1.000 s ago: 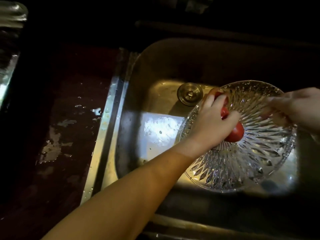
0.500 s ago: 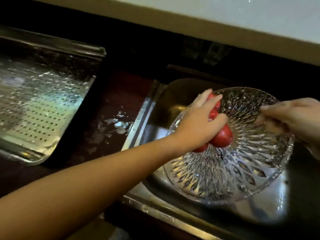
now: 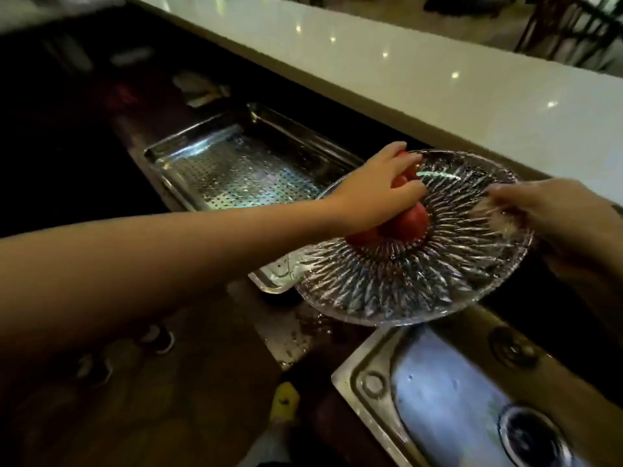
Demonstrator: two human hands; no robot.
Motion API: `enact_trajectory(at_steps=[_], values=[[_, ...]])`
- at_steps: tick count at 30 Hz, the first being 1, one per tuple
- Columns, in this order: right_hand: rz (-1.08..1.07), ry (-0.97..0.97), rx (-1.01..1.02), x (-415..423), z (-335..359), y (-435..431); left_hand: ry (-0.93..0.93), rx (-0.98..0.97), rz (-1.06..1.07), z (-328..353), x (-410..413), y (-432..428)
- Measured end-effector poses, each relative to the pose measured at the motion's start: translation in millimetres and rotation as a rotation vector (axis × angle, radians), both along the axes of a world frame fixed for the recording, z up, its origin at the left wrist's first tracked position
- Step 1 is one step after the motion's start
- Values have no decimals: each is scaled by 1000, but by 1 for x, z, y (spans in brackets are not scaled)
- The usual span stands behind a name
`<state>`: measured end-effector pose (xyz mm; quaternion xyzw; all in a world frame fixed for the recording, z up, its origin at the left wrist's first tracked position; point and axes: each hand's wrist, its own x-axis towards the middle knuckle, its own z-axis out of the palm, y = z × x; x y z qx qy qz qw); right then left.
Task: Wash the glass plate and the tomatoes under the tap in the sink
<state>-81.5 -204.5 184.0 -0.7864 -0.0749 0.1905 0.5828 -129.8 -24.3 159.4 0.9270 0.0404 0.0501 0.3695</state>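
Note:
A round cut-glass plate (image 3: 411, 278) hangs in the air above the dark counter, left of the steel sink (image 3: 448, 399). My right hand (image 3: 559, 214) grips the plate's right rim. Red tomatoes (image 3: 408, 219) lie at the middle of the plate. My left hand (image 3: 377, 193) curls over them and holds them against the glass. No tap or running water shows in the head view.
A perforated steel drainer tray (image 3: 236, 170) sits on the counter behind and left of the plate. A white raised countertop (image 3: 438, 82) runs along the far side. The sink drain (image 3: 532, 436) shows at lower right. A yellow object (image 3: 285, 402) lies below the counter edge.
The plate with the tomatoes has left the sink basin and moved left, over the counter by the drainer tray. Both hands kept their hold. The camera swung left and up.

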Motion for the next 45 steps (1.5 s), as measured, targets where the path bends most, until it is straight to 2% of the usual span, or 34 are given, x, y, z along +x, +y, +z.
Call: enact_trajectory(at_steps=[6,10,22,27,32,39,41,45], values=[[60,-61,-6,9,-6,89,6,93,43,11,0,88],[-3,26,2,20,-25,141,32,104,5,2,11,140],[-137,93,-72,52,-117,284,142,174,-130,-74,73,293],[-145,93,-140,53,-151,314,139,148,-163,-120,86,323],[-176,187,-139,51,-176,326,155,135,-215,-155,91,335],[-151,223,-186,59,-195,328,157,171,-199,-173,93,339],[-133,207,-250,63,-198,328,167,175,-208,-175,94,339],[-53,85,-600,81,-209,321,215,218,-250,-174,97,336]])
